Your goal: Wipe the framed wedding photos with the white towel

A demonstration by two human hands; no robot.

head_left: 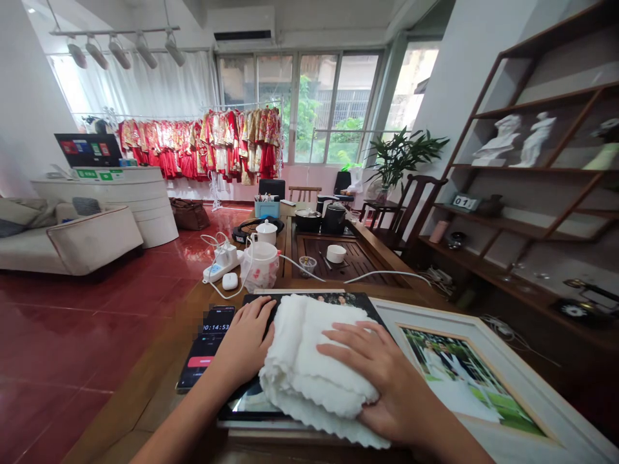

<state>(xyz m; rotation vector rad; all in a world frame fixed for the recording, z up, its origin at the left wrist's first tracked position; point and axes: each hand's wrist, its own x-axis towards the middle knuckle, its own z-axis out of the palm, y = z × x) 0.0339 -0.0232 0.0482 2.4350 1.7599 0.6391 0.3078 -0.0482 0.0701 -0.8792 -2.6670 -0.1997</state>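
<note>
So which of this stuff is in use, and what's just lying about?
In use:
left hand
right hand
folded white towel
dark glossy picture under it

Lying about:
phone showing a timer
white-framed wedding photo
power strip
earbud case

Wedding-wear shop or bridal photo studio, by the look of it. Rows of red embroidered Chinese wedding garments (203, 145) hang along a rail, and a framed wedding photo (459, 380) lies on the wooden worktop (155, 399). Also a white reception counter (106, 193), cream sofa (72, 241), tea tray (338, 254), and plaster figurines (503, 138) on wooden shelves (507, 169).
</note>
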